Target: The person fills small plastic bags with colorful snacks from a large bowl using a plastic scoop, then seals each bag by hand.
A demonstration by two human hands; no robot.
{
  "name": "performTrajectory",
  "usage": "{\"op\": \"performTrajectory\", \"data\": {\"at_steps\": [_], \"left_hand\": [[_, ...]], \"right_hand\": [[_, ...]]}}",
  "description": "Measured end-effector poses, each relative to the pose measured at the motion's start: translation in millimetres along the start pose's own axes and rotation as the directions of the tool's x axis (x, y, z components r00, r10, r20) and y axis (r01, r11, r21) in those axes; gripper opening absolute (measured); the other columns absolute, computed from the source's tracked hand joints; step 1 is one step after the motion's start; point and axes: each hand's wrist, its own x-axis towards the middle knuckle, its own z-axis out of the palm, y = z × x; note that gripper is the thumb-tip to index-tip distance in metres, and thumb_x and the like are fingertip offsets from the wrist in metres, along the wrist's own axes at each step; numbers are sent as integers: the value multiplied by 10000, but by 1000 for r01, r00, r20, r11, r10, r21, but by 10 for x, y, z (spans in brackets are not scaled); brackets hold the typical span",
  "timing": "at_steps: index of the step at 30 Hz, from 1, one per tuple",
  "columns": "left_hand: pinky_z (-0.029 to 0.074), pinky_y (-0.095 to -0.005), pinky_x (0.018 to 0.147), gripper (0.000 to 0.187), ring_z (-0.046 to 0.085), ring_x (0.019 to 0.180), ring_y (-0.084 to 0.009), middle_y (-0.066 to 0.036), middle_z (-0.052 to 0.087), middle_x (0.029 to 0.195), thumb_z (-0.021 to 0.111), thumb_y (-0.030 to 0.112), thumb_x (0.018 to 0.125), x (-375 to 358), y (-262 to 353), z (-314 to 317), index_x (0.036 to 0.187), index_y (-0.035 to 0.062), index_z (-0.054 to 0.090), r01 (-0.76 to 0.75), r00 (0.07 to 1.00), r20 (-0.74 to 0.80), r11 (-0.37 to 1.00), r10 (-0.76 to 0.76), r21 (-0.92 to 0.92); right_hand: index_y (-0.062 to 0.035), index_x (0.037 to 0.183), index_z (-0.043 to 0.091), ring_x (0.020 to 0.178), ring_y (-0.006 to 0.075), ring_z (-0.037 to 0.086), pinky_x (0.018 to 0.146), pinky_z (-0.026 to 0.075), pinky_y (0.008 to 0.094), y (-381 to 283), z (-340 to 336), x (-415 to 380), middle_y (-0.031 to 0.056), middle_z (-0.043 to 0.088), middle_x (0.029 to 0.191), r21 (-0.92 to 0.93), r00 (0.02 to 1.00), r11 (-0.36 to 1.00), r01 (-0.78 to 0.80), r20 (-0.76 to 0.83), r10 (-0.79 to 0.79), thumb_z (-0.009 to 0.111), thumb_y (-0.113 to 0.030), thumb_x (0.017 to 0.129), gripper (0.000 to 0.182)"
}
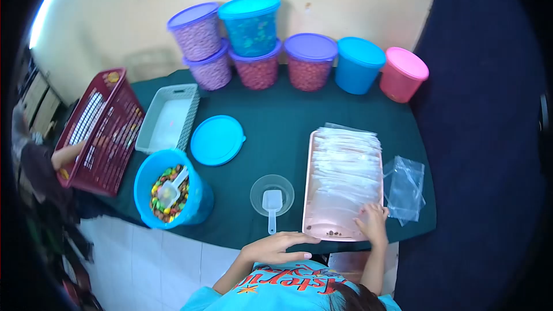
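My left hand (281, 247) is stretched out flat, its fingertips at the near left corner of a pink tray (307, 196). Over the tray's near right part, my right hand (373, 222) has its fingers curled down; what they hold, if anything, is hidden. A long row of clear plastic bags (345, 161) fills most of the tray. Small brown bits (333, 233) lie along its near edge. Left of the tray, a white scoop (272, 203) rests in a clear round bowl (258, 187), its handle pointing toward me.
Flat clear bags (405, 187) lie right of the tray. At left are a blue tub (201, 198) of colourful candies with a scoop (169, 193), a blue lid (217, 140), a green basket (192, 116) and a maroon basket (124, 138). Another person's arm (68, 154) reaches there. Lidded tubs (311, 66) line the back.
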Motion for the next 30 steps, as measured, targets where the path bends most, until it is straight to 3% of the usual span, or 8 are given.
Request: {"op": "performTrajectory", "data": {"at_steps": [4,8,12,16,19,27,29,30], "left_hand": [[322,-346,944,439,443,1112,-264,-156,467,1190,545,209,809,-162,82,143,1186,13,436,-121,934,-351,983,65,-138],[290,-384,966,560,389,1159,-253,-145,424,1233,602,140,746,-309,158,320,1243,20,374,-116,691,-721,976,-55,-186],[346,-344,916,544,416,1131,-242,-146,435,1212,595,133,762,-459,165,512,1250,34,374,-166,448,-892,976,-53,-141],[445,-252,649,296,554,738,-144,-123,574,997,558,70,783,-677,128,699,1071,1,554,-35,366,-924,990,-114,-136],[434,-243,571,193,513,594,-115,-99,610,865,553,54,786,-830,137,828,960,-1,615,9,301,-940,986,-163,-168],[477,-216,597,143,604,730,-155,-120,614,828,569,-12,765,-1496,50,861,895,-39,624,-247,-40,-978,950,-206,-190],[494,-236,622,142,607,746,-171,-128,609,842,564,-20,767,-1723,60,844,895,-44,621,-244,-53,-977,951,-208,-190],[499,-241,630,146,607,745,-173,-129,608,850,564,-18,769,-1851,23,846,901,-44,618,-241,-72,-977,953,-203,-180]], "right_hand": [[50,728,549,588,187,551,561,418,259,91,-580,126,109,572,634,404,999,914,37,21,-50,660,-53,619,187],[23,703,594,561,143,549,554,421,252,-160,-938,333,101,583,620,572,980,814,101,86,-182,667,-32,603,136],[1,713,616,584,161,594,549,442,255,-707,-787,620,90,611,639,686,791,653,320,186,-583,670,-22,619,111],[4,724,620,608,176,610,571,459,247,-1048,-412,720,78,622,663,777,562,531,338,287,-776,682,-31,629,118],[3,740,620,634,151,612,586,463,233,-1254,-322,707,77,626,691,812,485,514,276,344,-804,691,-40,635,133],[37,836,596,701,137,608,630,478,238,-1866,-102,574,92,632,767,902,372,432,27,392,-841,664,-6,666,188],[45,797,598,745,161,607,692,468,256,-2061,-33,439,123,632,785,905,439,345,-247,422,-793,629,63,648,153],[63,825,603,774,174,602,710,466,269,-2134,47,416,146,627,807,911,411,344,-229,411,-814,601,77,665,161]]}}
